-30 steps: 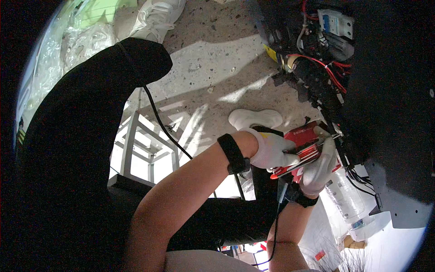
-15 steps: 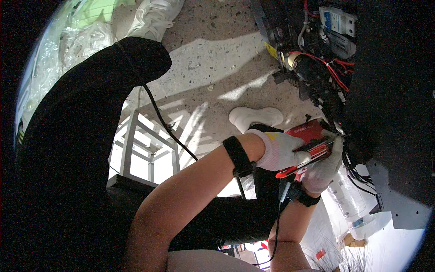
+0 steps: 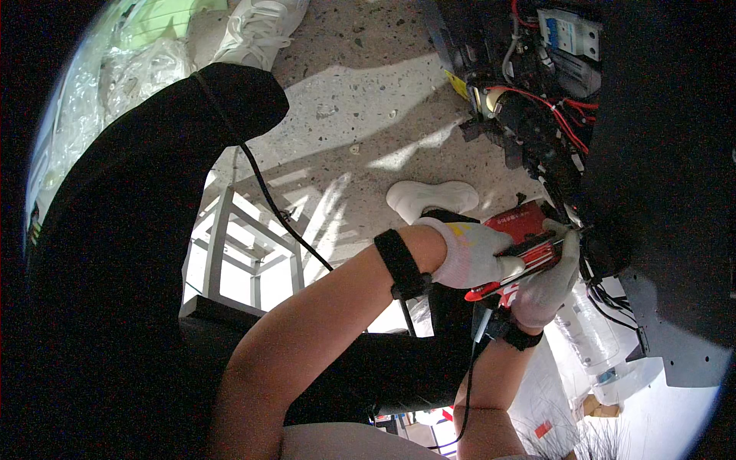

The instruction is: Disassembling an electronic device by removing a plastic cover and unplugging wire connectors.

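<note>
In white gloves, my two hands meet at a red-and-black hand tool (image 3: 542, 257) beside the wiring of a dark cabinet; its exact kind is hard to make out. My left hand (image 3: 479, 256) is closed on the tool from the left, with a red end (image 3: 481, 292) sticking out below the thumb. Facing it, my right hand (image 3: 550, 285) is closed round the tool's other side, its fingertips close to dark cables (image 3: 571, 222). The tool partly hides what lies between the palms. Just behind the hands is a red box-like thing (image 3: 515, 221).
Red and black wires (image 3: 571, 126) and a breaker block (image 3: 569, 34) sit inside the open cabinet (image 3: 667, 192) at right. A grey metal frame (image 3: 222, 245) stands at left. A black cord (image 3: 268, 195) crosses the view. Clear plastic wrap (image 3: 149, 73) lies far left.
Almost nothing differs. Both hands stay closed on the tool in nearly the same place; my left wrist has shifted very slightly left.
</note>
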A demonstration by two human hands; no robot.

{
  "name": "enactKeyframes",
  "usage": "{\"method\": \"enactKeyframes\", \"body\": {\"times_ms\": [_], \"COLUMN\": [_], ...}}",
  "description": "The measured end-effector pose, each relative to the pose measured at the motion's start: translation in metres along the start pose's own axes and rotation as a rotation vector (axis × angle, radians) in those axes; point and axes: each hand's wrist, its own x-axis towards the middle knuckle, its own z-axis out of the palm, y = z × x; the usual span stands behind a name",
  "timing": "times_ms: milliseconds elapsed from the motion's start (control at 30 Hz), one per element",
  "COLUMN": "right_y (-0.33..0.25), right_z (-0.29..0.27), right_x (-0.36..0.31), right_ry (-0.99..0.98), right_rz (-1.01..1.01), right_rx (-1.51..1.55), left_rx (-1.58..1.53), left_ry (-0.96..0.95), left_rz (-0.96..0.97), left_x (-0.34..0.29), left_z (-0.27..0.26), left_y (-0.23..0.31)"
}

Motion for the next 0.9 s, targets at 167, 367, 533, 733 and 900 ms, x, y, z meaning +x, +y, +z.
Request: {"method": "enactKeyframes", "body": {"times_ms": [167,367,533,733,900], "right_y": [-0.009,-0.01,-0.024,-0.022,-0.022], "right_z": [0.001,0.001,0.0,-0.004,-0.011], "right_x": [0.005,0.006,0.01,0.017,0.015], "right_ry": [-0.036,-0.005,0.071,-0.006,-0.127], "right_rz": [0.087,0.13,0.539,0.598,0.354], "right_rx": [0.069,0.119,0.424,0.469,0.056], "left_rx": [0.02,0.016,-0.022,-0.847,-0.426], "left_ry": [0.045,0.051,0.103,0.129,-0.072], "left_rz": [0.007,0.001,-0.031,0.233,-0.153], "left_x": [0.001,0.0,0.004,0.008,0.0], "left_z": [0.006,0.005,0.017,0.03,-0.005], "left_y": [-0.006,0.001,-0.002,-0.01,0.013]}}
